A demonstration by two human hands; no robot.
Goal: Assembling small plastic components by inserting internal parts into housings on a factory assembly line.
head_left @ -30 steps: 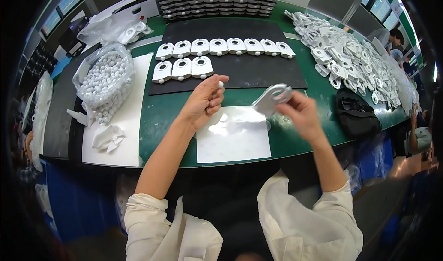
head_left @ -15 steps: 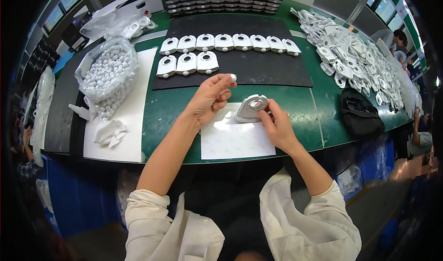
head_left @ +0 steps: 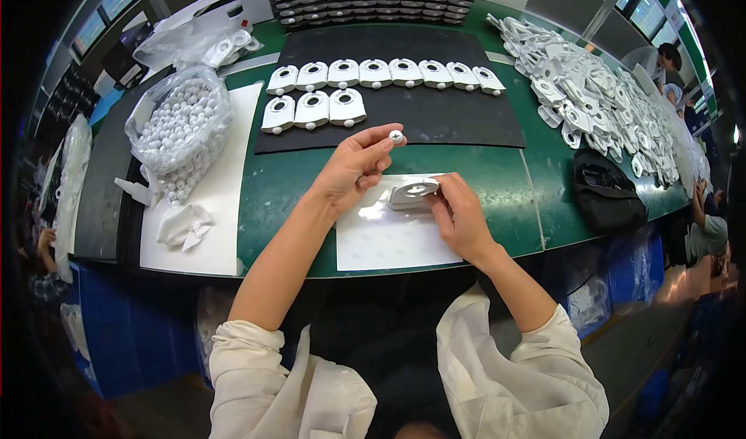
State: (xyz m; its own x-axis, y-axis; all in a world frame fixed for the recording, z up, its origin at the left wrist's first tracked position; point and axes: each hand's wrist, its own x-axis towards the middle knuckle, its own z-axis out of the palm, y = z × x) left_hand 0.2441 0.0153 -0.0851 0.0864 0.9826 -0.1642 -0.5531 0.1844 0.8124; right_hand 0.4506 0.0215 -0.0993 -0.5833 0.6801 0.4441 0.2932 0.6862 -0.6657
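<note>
Between thumb and forefinger, my left hand (head_left: 351, 168) pinches a small white ball (head_left: 396, 137) with a dark cross mark facing up. My right hand (head_left: 461, 217) grips a white plastic housing (head_left: 412, 194) with a round hole, tilted so its edge shows. The two parts are apart, the ball above and slightly left of the housing. Under both hands lies a white sheet (head_left: 381, 245). Beyond them, finished-looking white housings (head_left: 345, 108), each with a ball at its lower edge, stand in two rows on a black foam mat (head_left: 435, 120).
A clear bag of white balls (head_left: 186, 116) sits at the left, near a crumpled white cloth (head_left: 185, 225) and a small bottle (head_left: 134, 190). Loose white housings (head_left: 583, 89) are heaped at the right, beside a black pouch (head_left: 608, 190). Stacked trays (head_left: 377, 0) stand behind.
The ball in my left hand has turned, so its cross mark now shows. My right hand has tipped the housing flatter and moved it slightly left and down.
</note>
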